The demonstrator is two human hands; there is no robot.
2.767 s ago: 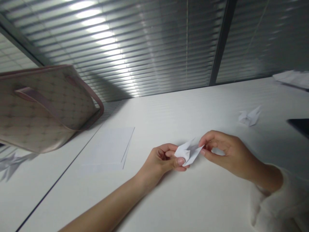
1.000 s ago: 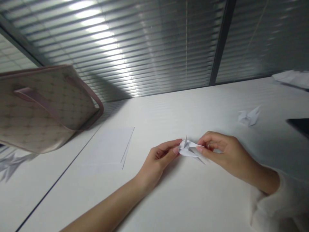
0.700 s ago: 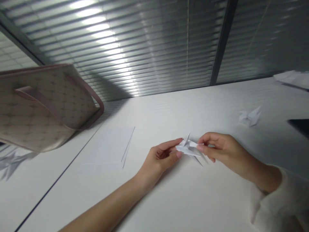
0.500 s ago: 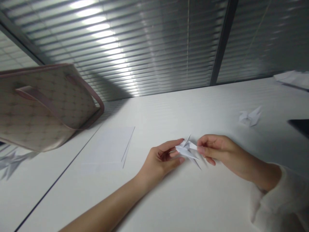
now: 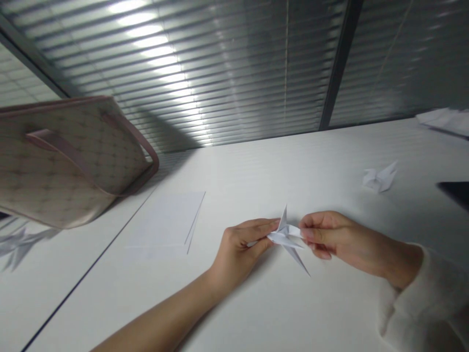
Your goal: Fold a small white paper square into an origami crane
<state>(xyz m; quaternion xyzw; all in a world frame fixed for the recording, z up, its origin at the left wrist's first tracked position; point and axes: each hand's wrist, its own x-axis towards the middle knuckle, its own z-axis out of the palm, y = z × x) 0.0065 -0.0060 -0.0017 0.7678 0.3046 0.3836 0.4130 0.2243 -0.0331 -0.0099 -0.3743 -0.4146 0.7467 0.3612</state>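
A white folded-paper crane (image 5: 283, 236) is stretched between my two hands above the white table (image 5: 249, 176). My left hand (image 5: 244, 244) pinches its left end between thumb and fingers. On the other side, my right hand (image 5: 326, 234) grips a paper flap at the right end with thumb and forefinger. One pointed tip of the crane sticks up, and another long point slants down to the right. The parts of the paper under my fingertips are hidden.
Square white paper sheets (image 5: 164, 220) lie left of my hands, near a seam in the table. A patterned handbag (image 5: 73, 166) stands behind them. Another folded paper figure (image 5: 380, 177) sits at the right; more folded paper (image 5: 18, 244) lies far left. Blinds (image 5: 238, 73) line the back.
Both hands have lowered slightly with the crane. My left fingers have closed together on its left end, and the crane has turned so its lower point reaches further down.
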